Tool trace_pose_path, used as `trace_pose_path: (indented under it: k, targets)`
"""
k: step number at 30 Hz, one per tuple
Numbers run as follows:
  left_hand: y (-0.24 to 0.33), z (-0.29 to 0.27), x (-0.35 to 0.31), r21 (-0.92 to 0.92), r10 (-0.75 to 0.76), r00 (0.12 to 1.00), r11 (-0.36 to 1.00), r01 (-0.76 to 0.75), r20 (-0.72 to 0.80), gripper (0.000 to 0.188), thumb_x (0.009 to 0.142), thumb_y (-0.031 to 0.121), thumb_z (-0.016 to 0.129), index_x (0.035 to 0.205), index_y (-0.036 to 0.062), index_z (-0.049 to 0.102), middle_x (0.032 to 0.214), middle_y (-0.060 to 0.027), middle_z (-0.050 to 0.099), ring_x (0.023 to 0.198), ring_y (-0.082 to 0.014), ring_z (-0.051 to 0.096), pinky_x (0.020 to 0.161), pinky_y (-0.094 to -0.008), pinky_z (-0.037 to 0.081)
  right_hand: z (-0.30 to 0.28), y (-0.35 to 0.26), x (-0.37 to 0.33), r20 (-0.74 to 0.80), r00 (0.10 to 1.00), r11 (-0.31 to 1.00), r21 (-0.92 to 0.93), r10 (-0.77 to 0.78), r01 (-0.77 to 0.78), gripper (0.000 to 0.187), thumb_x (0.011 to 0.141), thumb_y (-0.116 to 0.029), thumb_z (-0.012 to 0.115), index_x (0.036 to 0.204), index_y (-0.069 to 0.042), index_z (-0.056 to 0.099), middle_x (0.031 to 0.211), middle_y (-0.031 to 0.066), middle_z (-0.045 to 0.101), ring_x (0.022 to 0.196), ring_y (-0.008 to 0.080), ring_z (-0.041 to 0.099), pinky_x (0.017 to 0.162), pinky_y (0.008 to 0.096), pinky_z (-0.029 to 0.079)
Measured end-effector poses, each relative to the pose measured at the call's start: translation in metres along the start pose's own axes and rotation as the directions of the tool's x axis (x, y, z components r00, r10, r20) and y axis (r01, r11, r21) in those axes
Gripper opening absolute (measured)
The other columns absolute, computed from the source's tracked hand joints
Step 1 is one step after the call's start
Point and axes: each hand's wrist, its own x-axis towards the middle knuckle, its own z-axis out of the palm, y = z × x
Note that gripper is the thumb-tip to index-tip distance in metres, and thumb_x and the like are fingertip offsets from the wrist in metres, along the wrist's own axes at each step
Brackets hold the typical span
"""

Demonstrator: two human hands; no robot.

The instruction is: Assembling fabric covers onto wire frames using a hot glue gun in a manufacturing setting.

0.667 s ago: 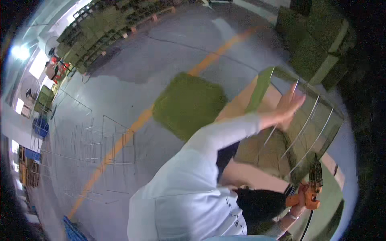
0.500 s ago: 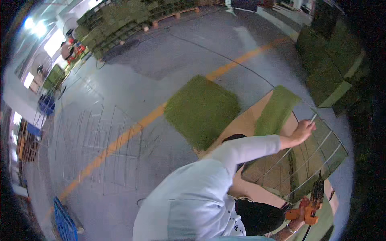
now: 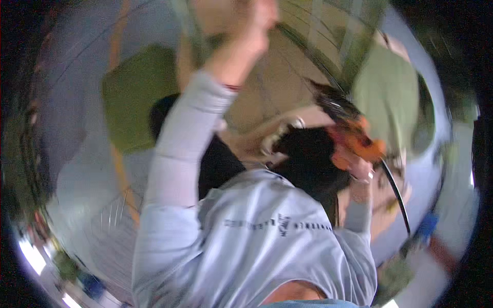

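My left hand (image 3: 254, 38) reaches over the top of the head view, above a wire-frame panel (image 3: 316, 31). Motion smears its fingers, so whether it holds anything does not show. My right hand (image 3: 354, 164), low on the right side, is closed around the handle of an orange corded hand tool (image 3: 370, 149). The tool's dark tapered nose (image 3: 334, 102) points up and left toward the panel. Its black cord (image 3: 395, 192) hangs down to the right. Brown board-like material (image 3: 287, 61) lies beneath the panel's bars.
A square green mat (image 3: 141, 97) lies on the floor to the left, near an orange floor line (image 3: 118, 169). Pale green sheet material (image 3: 387, 92) lies at the right. Thin wire frames (image 3: 115, 215) stand or lie at the lower left. My dark-clad knees (image 3: 308, 154) are close to the panel.
The whole view has swung and blurred, with my body now central. My left hand shows higher up, and the tool, still in my right hand, has tilted to the left.
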Motion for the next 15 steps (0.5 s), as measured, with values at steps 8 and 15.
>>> trace_pose_path:
  k: [8, 15]
  targets:
    - [-0.015, 0.011, -0.01, 0.04, 0.0, 0.988, 0.999, -0.006, 0.153, 0.043, 0.097, 0.041, 0.039, 0.082, 0.0048, 0.058, 0.051, 0.0078, 0.03, 0.04, -0.0025, 0.023, 0.037, -0.0199, 0.018, 0.084, 0.044, -0.013, -0.05, 0.995, 0.995, -0.051, -0.088, 0.086, 0.05, 0.073, -0.014, 0.074, 0.117, -0.001, 0.053, 0.109, 0.0077, 0.06, 0.093, 0.0119, 0.057, 0.082, 0.0246, 0.046]
    - [-0.013, 0.013, -0.011, 0.008, 0.019, 0.985, 1.0, -0.021, 0.17, 0.043, 0.096, 0.043, 0.041, 0.085, 0.0038, 0.055, 0.051, 0.0083, 0.028, 0.041, -0.0019, 0.023, 0.037, -0.0186, 0.019, 0.116, 0.066, -0.007, -0.096, 0.988, 0.973, -0.21, -0.118, 0.095, 0.048, 0.07, -0.026, 0.076, 0.105, 0.0, 0.057, 0.092, 0.0124, 0.063, 0.079, 0.0251, 0.063, 0.072, 0.0313, 0.05]
